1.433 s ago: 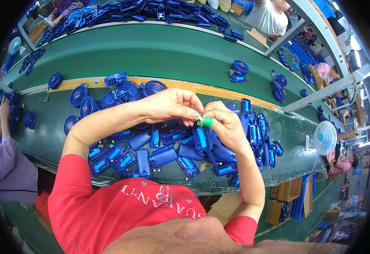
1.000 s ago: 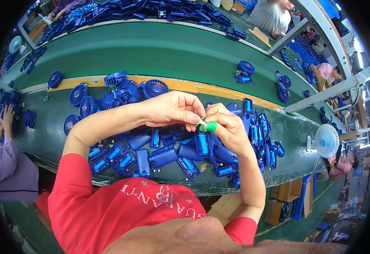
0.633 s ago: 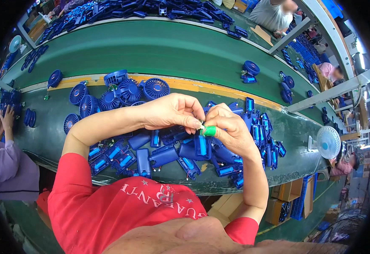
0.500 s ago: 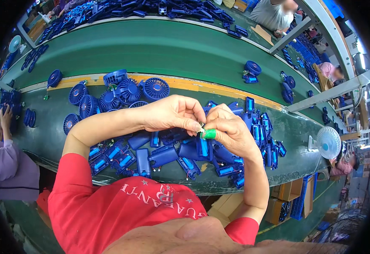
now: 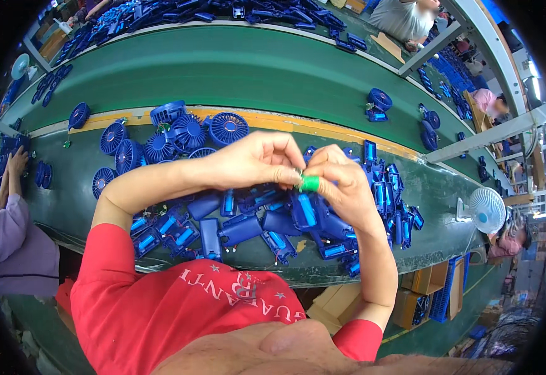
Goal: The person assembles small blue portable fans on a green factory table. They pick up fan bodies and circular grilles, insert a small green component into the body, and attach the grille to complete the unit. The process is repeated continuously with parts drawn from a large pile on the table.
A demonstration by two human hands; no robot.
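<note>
My left hand (image 5: 265, 164) and my right hand (image 5: 343, 181) meet over the bench, both closed in a pinch at the fingertips. A tiny part between them is mostly covered by the fingers, and its kind does not show. Green tape (image 5: 310, 183) wraps my right thumb. Just below the fingertips, a blue handle shell (image 5: 297, 219) with a light-blue battery cell (image 5: 307, 210) is tilted; I cannot tell whether it is held or joined to the small part. More blue shells (image 5: 210, 239) with cells and thin wires lie heaped beneath my forearms.
Round blue fan heads (image 5: 228, 129) cluster at the left, by a yellow bench edge strip (image 5: 298, 134). Beyond runs a green conveyor belt (image 5: 223, 69) carrying blue fan pieces (image 5: 380, 99). A white desk fan (image 5: 487, 210) stands right. A co-worker's purple sleeve (image 5: 17, 225) is at left.
My hands have risen slightly, still pinched together. The shell below them has tilted and come a little higher. Fan pieces on the belt have shifted right. The co-worker's hand at left has moved.
</note>
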